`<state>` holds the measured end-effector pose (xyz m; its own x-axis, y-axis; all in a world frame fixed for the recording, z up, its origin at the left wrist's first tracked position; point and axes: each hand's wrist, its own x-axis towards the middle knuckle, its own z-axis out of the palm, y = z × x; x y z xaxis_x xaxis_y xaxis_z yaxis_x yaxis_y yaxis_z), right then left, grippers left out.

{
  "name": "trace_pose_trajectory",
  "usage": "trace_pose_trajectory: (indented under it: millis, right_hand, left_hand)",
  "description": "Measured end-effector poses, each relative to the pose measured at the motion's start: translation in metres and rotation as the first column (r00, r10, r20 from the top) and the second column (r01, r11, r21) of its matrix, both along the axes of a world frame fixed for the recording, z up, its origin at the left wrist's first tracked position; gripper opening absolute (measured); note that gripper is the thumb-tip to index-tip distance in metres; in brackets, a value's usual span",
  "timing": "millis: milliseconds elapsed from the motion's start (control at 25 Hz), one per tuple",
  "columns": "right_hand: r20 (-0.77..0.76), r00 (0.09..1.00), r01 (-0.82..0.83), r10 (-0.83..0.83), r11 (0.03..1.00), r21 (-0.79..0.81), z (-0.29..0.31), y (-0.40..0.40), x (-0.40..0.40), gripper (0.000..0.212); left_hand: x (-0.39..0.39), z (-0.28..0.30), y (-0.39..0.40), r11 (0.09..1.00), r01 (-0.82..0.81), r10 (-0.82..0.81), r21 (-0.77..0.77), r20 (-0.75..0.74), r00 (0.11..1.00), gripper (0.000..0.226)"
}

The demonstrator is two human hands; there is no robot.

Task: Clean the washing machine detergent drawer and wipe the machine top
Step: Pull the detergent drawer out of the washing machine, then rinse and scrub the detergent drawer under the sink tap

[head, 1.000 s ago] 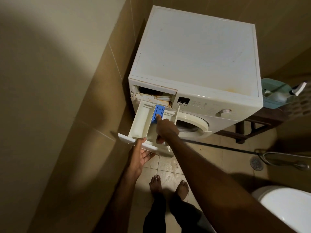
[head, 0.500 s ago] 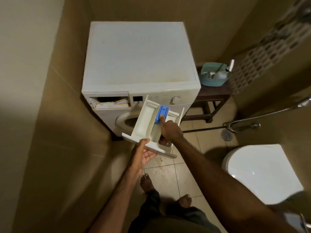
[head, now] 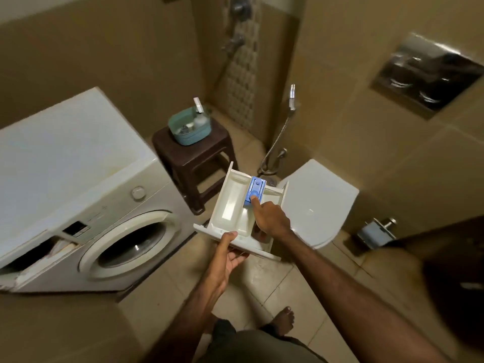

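Dim warm lighting throughout; glare on flush plate (head: 425, 74); motion blur softens frame; wide-angle bending at edges; corners shadowed.

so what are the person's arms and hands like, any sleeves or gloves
Both arms are bare as far up as the view shows, with no sleeves. The left hand and right hand are bare too: no gloves, watch, rings or bands visible.

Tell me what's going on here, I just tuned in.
A person has the white detergent drawer fully out of the washing machine. The left hand grips the drawer's front edge from below, while the right hand presses a forefinger on the blue insert. The drawer slot gapes open.
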<state>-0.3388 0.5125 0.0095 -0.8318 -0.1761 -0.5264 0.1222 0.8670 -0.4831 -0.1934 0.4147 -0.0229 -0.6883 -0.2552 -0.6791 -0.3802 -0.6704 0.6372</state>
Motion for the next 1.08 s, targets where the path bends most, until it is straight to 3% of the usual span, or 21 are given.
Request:
trace_pose_trajectory:
  millis: [240,480,760,1080]
  right_hand:
    - [-0.028,0.964,0.266,-0.266,0.964,-0.006,0.01,0.16,-0.042,0.077]
    - [-0.021,0.853,0.521,-0.522,0.853,-0.033,0.019,0.301,-0.052,0.079]
    - [-0.058,0.686,0.724,-0.725,0.688,-0.045,0.032,0.435,-0.058,0.063]
    - [-0.057,0.41,0.908,-0.91,0.413,-0.067,0.047,0.556,-0.07,0.058]
  left_hand:
    - [-0.07,0.014,0.126,0.958,0.285,-0.285,-0.015,-0.03,0.958,0.059]
    - [-0.129,0.031,0.242,0.835,0.55,-0.55,-0.018,0.006,0.835,0.038]
    - [-0.198,0.037,0.36,0.602,0.798,-0.799,-0.03,-0.005,0.602,0.042]
    - [-0.27,0.045,0.493,0.305,0.949,-0.952,-0.075,-0.039,0.303,0.045]
